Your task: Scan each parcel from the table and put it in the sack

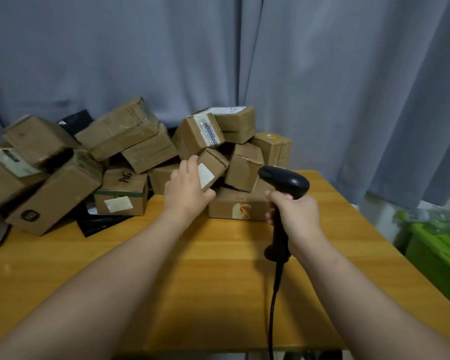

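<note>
While the left grip (187, 188) is curled round a small parcel (213, 166) at the front of the cardboard heap (130, 141) on the desk (192, 276), the right grip (295, 214) holds a black scanner (283, 179) upright just beside it, nose toward the parcel.

The parcels (138, 141) are seen in plain brown cardboard, several marked with white labels (205, 175); one box (121, 201) is banded in green. The bench (218, 281) is shown in honey-yellow wood grain, the scanner (283, 179) in black, the curtain (322, 74) in grey-blue, a crate (437, 255) in lime green.
</note>
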{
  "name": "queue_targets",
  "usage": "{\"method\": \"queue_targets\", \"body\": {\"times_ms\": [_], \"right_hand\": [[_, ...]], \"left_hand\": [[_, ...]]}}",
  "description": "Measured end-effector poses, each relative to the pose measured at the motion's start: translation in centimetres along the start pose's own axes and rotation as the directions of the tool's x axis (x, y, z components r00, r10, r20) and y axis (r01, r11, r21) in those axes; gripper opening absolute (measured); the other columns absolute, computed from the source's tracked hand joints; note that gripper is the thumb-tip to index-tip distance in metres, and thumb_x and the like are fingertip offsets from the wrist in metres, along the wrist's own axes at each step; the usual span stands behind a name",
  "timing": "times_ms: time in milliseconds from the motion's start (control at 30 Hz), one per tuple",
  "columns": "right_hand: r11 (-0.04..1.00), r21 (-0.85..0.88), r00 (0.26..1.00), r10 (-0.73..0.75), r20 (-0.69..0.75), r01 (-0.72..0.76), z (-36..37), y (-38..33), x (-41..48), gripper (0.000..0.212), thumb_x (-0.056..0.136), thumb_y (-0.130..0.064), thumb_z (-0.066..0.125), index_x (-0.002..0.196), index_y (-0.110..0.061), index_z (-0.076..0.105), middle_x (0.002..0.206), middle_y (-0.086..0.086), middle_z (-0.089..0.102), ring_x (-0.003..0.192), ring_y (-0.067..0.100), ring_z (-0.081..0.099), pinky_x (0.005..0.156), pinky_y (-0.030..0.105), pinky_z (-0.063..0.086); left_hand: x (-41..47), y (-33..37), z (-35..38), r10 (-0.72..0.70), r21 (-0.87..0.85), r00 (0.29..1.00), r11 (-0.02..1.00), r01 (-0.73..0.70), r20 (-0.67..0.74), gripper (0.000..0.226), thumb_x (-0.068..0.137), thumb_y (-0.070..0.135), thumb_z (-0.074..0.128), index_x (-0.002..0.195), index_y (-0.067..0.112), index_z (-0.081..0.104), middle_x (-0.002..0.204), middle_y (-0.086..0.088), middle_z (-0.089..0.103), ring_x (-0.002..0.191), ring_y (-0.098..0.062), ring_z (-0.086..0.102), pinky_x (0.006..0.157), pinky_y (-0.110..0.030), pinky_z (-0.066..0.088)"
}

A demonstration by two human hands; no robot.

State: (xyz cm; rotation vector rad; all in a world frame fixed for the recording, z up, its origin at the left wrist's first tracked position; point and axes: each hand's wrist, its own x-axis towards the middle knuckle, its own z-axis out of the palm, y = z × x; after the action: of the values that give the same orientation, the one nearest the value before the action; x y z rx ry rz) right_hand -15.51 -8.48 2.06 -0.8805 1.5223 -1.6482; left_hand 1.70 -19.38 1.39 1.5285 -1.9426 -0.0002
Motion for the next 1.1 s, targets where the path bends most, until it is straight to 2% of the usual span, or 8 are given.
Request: {"method": "queue_targets", "body": {"times_ms": [333,533,633,767,833,900,967,1100], "right_hand": [[0.999,-0.037,0.995,0.016,0.102,-0.012,1.2,1.7,-8.1,0.008,0.081,-0.012,0.073,0.083,-0.007,0.068,0.073,0.008,0.062,0.056,0.016,0.057,0.057,0.027,0.049],[0.996,-0.049,0.991,0.081,0.109,-0.077,0.9,4.7,-12.8,0.010,0.084,-0.014,0.071,0.088,-0.006,0.067,0.071,0.007,0.060,0.060,0.017,0.057,0.061,0.029,0.047],[0.992,-0.056,0.989,0.118,0.089,-0.113,0.9,6.1,-14.2,0.012,0.082,-0.017,0.073,0.087,-0.010,0.066,0.067,0.003,0.060,0.060,0.017,0.056,0.060,0.029,0.047],[0.994,-0.048,0.988,0.102,0.115,-0.097,0.7,7.3,-15.7,0.015,0.083,-0.020,0.074,0.094,-0.013,0.066,0.076,0.001,0.064,0.073,0.017,0.061,0.067,0.028,0.047],[0.997,-0.050,0.989,0.072,0.129,-0.066,0.9,7.4,-16.1,0.019,0.083,-0.019,0.074,0.100,-0.016,0.066,0.086,0.000,0.067,0.085,0.015,0.061,0.072,0.028,0.046],[0.998,-0.036,0.990,0.053,0.129,-0.049,1.4,7.4,-16.3,0.024,0.083,-0.017,0.074,0.105,-0.017,0.066,0.093,0.000,0.068,0.090,0.014,0.061,0.073,0.027,0.045],[0.998,-0.034,0.988,0.055,0.142,-0.051,2.2,7.6,-16.4,0.029,0.082,-0.016,0.076,0.108,-0.014,0.066,0.098,0.001,0.070,0.094,0.015,0.063,0.076,0.027,0.046],[0.995,-0.042,0.985,0.091,0.149,-0.086,3.4,8.8,-17.1,0.038,0.080,-0.018,0.077,0.115,-0.014,0.064,0.103,0.002,0.069,0.099,0.016,0.063,0.087,0.030,0.049]], "left_hand": [[-12.7,-3.9,-8.2,0.222,0.091,0.975,0.971,-0.223,0.022,0.076,0.076,0.031,0.073,0.142,0.019,0.038,0.130,-0.003,0.047,0.120,-0.025,0.041,0.101,-0.040,0.029],[-19.7,-5.8,-8.3,0.426,0.248,0.892,0.858,-0.451,0.148,0.080,0.061,0.037,0.085,0.131,0.021,0.050,0.120,-0.001,0.060,0.109,-0.024,0.055,0.091,-0.042,0.047],[-21.3,-6.0,-7.8,0.484,0.145,0.835,0.836,-0.529,0.261,0.064,0.076,0.040,0.075,0.133,0.024,0.050,0.126,0.001,0.058,0.115,-0.021,0.050,0.093,-0.040,0.044],[-22.6,-6.3,-8.0,0.255,-0.159,0.941,0.962,-0.222,0.224,0.038,0.097,0.038,0.052,0.131,0.023,0.057,0.133,0.003,0.057,0.123,-0.017,0.048,0.103,-0.033,0.036],[-22.4,-6.6,-8.3,0.008,-0.241,0.989,0.970,0.028,0.148,0.044,0.098,0.039,0.049,0.135,0.016,0.053,0.135,-0.004,0.053,0.123,-0.022,0.048,0.104,-0.035,0.039],[-22.0,-6.3,-8.8,-0.272,-0.294,0.921,0.889,0.352,0.280,0.059,0.097,0.049,0.044,0.142,0.010,0.043,0.139,-0.009,0.048,0.121,-0.025,0.050,0.101,-0.038,0.043],[-21.9,-5.5,-8.8,-0.400,-0.413,0.782,0.683,0.602,0.479,0.060,0.098,0.052,0.040,0.135,0.006,0.050,0.126,-0.006,0.058,0.097,-0.015,0.058,0.079,-0.028,0.045],[-22.2,-4.9,-8.1,-0.384,-0.496,0.736,0.558,0.666,0.557,0.045,0.104,0.042,0.033,0.128,0.012,0.055,0.111,-0.003,0.064,0.073,0.000,0.050,0.057,-0.017,0.032]]}}
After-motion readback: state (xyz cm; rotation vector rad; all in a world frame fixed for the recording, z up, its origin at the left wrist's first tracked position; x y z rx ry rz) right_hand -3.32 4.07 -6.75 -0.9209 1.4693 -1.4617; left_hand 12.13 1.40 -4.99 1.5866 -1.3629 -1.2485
